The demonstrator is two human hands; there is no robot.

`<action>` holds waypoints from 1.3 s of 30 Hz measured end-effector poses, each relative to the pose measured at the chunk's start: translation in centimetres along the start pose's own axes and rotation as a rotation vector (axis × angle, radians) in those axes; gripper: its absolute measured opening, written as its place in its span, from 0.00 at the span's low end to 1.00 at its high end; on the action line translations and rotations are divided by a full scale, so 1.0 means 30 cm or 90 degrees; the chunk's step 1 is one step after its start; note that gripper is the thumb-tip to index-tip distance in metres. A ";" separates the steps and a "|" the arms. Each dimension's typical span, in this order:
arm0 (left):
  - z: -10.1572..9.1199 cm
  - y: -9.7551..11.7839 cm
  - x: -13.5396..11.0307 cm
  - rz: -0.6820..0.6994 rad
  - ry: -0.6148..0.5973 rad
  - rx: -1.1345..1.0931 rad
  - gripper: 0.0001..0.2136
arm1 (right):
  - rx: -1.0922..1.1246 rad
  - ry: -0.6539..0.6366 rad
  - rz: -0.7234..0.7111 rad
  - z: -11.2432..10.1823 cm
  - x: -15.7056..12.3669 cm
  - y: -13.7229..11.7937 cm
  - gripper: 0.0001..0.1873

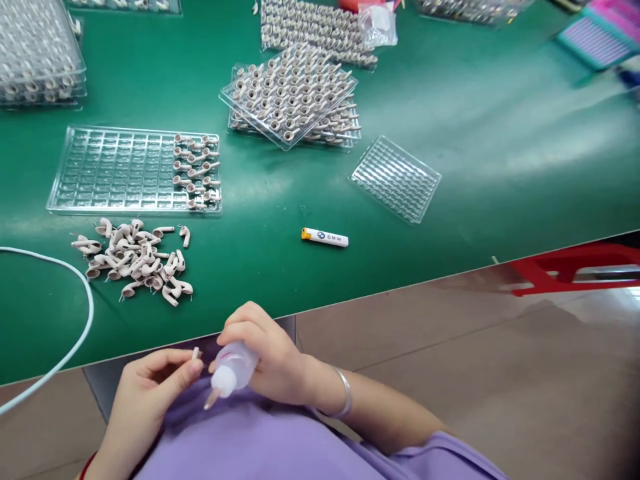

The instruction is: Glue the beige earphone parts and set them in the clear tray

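Note:
Between thumb and forefinger, my left hand (155,387) pinches a small pale earbud shell (195,353); only its stem end shows. My right hand (273,357) is wrapped round a clear squeeze bottle (239,367) with a white cap, its thin nozzle tilted down towards my lap. Both hands are at the table's near edge, close together but apart. Beyond them on the green table (250,267) lies a loose pile of earbud shells (140,257), some with thin wires. Behind the pile is a clear plastic tray (115,170), its right-hand columns holding several shells.
A white lighter (327,237) lies mid-table, with a small clear tray (397,179) behind it. Filled trays (295,93) are stacked further back, others (37,53) at the far left. A white cable (87,320) curves along the left; a red stool (575,267) stands right.

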State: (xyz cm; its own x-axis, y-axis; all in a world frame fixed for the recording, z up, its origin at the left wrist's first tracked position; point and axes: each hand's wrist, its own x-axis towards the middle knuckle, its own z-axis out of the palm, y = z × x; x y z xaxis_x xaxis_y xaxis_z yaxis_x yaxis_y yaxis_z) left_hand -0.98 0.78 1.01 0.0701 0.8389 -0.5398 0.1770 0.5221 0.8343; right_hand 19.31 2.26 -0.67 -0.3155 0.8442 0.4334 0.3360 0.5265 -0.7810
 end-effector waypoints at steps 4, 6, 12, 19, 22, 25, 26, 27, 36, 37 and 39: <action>-0.013 0.061 -0.032 0.266 0.059 0.210 0.03 | 0.107 0.050 0.111 -0.057 0.015 0.010 0.12; -0.013 0.081 -0.036 0.349 0.065 0.257 0.01 | 0.114 0.073 0.146 -0.074 0.020 0.013 0.13; -0.012 0.112 -0.017 0.444 0.059 0.332 0.02 | 0.124 0.085 0.174 -0.079 0.029 0.017 0.12; 0.000 0.229 0.100 0.538 0.108 0.396 0.02 | 0.145 0.107 0.173 -0.074 0.037 0.021 0.12; -0.016 0.333 0.240 0.645 0.226 0.504 0.03 | 0.142 0.116 0.167 -0.072 0.041 0.022 0.12; -0.040 0.434 0.388 0.665 0.275 0.537 0.05 | 0.141 0.115 0.168 -0.073 0.043 0.021 0.12; -0.046 0.460 0.428 0.654 0.275 0.576 0.07 | 0.142 0.115 0.169 -0.073 0.043 0.020 0.12; -0.050 0.481 0.461 0.632 0.263 0.617 0.09 | 0.143 0.115 0.168 -0.074 0.043 0.020 0.12; -0.046 0.511 0.532 0.531 0.159 0.773 0.14 | 0.139 0.119 0.156 -0.078 0.040 0.024 0.12; -0.049 0.511 0.525 0.528 0.162 0.776 0.15 | 0.140 0.119 0.157 -0.079 0.040 0.024 0.12; -0.054 0.510 0.505 0.530 0.175 0.775 0.15 | 0.143 0.119 0.157 -0.080 0.040 0.024 0.12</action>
State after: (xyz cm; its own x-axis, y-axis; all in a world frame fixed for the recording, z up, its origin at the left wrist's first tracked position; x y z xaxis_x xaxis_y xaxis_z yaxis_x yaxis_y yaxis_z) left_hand 1.18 21.72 5.78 0.4024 0.8971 0.1824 0.8760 -0.4352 0.2078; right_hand 21.29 3.90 0.37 -0.0749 0.9575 0.2786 0.1716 0.2876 -0.9422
